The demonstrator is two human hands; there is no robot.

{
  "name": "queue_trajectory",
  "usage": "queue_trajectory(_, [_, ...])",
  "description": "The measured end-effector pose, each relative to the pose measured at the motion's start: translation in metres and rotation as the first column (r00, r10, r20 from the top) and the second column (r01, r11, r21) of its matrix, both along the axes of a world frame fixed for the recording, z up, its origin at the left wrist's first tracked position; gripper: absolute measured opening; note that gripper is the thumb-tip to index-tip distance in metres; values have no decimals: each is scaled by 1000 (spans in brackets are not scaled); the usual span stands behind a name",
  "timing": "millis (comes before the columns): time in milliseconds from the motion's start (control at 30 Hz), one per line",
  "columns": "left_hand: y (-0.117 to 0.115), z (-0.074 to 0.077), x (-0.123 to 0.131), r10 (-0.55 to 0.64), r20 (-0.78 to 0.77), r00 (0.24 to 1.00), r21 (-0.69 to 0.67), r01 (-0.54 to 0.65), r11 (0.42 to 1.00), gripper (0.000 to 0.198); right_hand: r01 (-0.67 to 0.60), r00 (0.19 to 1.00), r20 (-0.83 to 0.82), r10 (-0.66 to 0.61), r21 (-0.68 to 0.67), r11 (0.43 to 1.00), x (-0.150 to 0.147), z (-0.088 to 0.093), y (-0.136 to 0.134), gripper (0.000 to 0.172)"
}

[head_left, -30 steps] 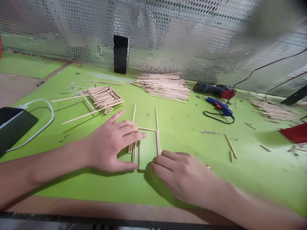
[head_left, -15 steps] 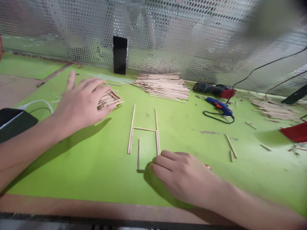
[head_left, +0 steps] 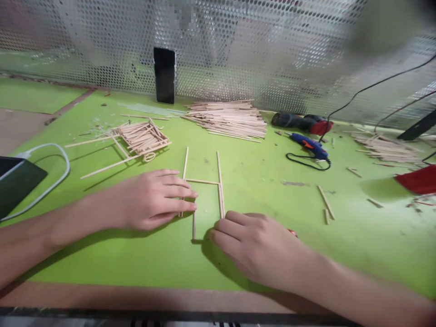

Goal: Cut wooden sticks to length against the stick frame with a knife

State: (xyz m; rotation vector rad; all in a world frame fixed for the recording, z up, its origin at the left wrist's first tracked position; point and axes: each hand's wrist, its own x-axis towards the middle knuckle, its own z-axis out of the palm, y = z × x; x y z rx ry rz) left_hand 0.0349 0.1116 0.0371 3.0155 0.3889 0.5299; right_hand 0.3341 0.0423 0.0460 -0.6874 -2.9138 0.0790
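An H-shaped frame of thin wooden sticks (head_left: 202, 182) lies on the green mat (head_left: 259, 181). My left hand (head_left: 153, 199) lies flat over the frame's left stick, its fingers stretched out and pointing right. A short loose stick (head_left: 194, 225) rests just below its fingertips. My right hand (head_left: 255, 247) sits on the mat with its fingers bent, the fingertips at the lower end of the right stick. A small red thing (head_left: 293, 232) peeks out from under that hand; I cannot make out what it is.
A small stick structure (head_left: 141, 137) stands at the left and a big stick pile (head_left: 226, 119) lies at the back. A blue glue gun (head_left: 310, 146), a red-black tool (head_left: 299, 121), a phone (head_left: 164, 75) leaning on the mesh wall, a dark device (head_left: 17, 181) with a white cable (head_left: 57, 177) and scattered stick pieces (head_left: 325, 202) surround them.
My left hand swung out to the stick structure at the left, then came back onto the frame's left stick. The right hand stayed put. The view shifted slightly.
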Motion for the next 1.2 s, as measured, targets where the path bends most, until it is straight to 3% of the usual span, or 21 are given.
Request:
queue_trajectory(333, [-4, -7, 15, -84, 105, 991, 7, 84, 996, 27, -12, 1000, -7, 12, 6, 1000, 2, -3, 1, 21])
queue_trajectory(500, [-9, -7, 23, -111, 81, 991, -31, 114, 993, 26, -16, 1000, -10, 16, -1, 1000, 1, -1, 1, 22])
queue_trajectory(800, [-15, -11, 25, -71, 89, 994, -169, 86, 982, 28, -20, 1000, 1, 20, -11, 1000, 1, 1, 1, 31])
queue_trajectory(1200, [-15, -11, 27, -58, 84, 995, -129, 69, 989, 26, -43, 999, 6, 43, 14, 999, -13, -2, 1, 30])
